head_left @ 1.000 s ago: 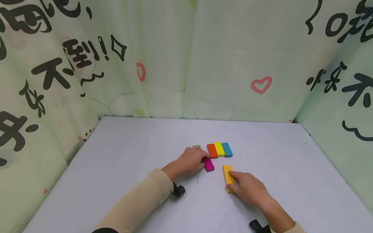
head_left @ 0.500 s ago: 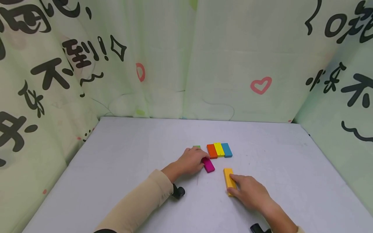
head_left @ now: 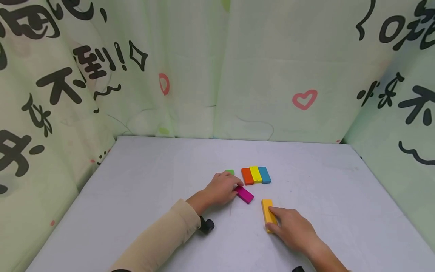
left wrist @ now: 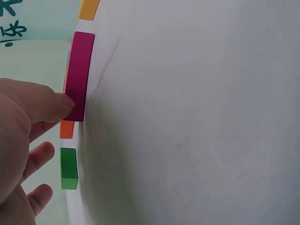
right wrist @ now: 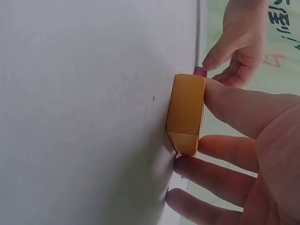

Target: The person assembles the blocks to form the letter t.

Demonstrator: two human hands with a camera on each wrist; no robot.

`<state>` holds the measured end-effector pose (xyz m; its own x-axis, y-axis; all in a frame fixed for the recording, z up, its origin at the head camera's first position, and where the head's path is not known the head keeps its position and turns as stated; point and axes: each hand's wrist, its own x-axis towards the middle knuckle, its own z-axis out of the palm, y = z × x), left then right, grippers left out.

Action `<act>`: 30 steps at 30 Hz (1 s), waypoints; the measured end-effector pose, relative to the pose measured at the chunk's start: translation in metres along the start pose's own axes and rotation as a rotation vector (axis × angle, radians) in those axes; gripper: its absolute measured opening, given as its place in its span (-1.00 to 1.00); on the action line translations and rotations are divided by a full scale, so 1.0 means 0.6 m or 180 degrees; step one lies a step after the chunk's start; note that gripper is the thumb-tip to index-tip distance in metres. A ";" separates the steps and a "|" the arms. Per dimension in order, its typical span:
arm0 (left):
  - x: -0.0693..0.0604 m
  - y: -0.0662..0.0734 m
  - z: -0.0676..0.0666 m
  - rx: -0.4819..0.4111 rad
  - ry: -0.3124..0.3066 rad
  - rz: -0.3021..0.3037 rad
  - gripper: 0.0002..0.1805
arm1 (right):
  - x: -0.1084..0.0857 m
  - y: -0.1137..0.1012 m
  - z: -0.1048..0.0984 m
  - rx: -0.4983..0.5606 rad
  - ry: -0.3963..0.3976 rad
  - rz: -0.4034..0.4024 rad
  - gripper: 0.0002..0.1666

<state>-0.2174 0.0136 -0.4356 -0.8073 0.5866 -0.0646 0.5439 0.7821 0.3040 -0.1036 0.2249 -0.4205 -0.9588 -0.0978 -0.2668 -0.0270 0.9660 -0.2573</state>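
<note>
My left hand pinches one end of a magenta block, which lies slanted on the white table, its free end pointing right and toward me. In the left wrist view the thumb presses the near side of that magenta block. To the right and closer to me, my right hand holds an amber-yellow block between thumb and fingers. The right wrist view shows this amber-yellow block end-on, low at the tabletop. A gap separates the two held blocks.
Behind them, orange-red, yellow and blue blocks lie side by side. A green block is partly hidden behind my left hand. Printed curtains surround the white table at the back and sides.
The magenta block has swung so its free end points further right. My right hand has drawn the amber-yellow block slightly toward me and right. The row of three blocks stays put.
</note>
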 end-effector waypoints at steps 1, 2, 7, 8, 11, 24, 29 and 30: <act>-0.001 0.000 0.000 0.0001 0.0008 0.0000 -0.64 | 0.000 0.000 0.000 0.0003 -0.0002 0.0003 -0.26; -0.001 0.000 0.000 -0.0004 0.0017 0.0000 -0.64 | -0.001 0.000 0.000 0.0005 -0.0003 0.0004 -0.26; -0.002 -0.003 0.005 -0.0056 0.0065 0.0028 -0.68 | -0.004 -0.001 0.001 0.0027 -0.0025 0.0029 -0.25; -0.002 -0.003 0.006 -0.0074 0.0070 0.0030 -0.69 | -0.005 -0.001 0.002 0.0027 -0.0025 0.0030 -0.25; -0.004 -0.002 0.008 -0.0093 0.0071 0.0035 -0.70 | -0.008 0.000 0.004 0.0023 -0.0033 0.0034 -0.26; -0.014 0.002 0.011 -0.0112 0.0095 0.0135 -0.73 | -0.018 0.000 0.008 0.0001 0.0002 0.0023 -0.25; -0.014 0.003 0.013 -0.0115 0.0086 0.0147 -0.72 | -0.021 -0.001 0.007 0.0009 0.0046 0.0009 -0.25; -0.014 0.004 0.013 -0.0118 0.0081 0.0143 -0.72 | -0.022 -0.001 0.007 0.0017 0.0056 0.0010 -0.25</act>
<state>-0.2074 0.0119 -0.4415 -0.7880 0.6151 -0.0261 0.5714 0.7465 0.3410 -0.0899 0.2246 -0.4208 -0.9637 -0.0906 -0.2513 -0.0226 0.9650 -0.2614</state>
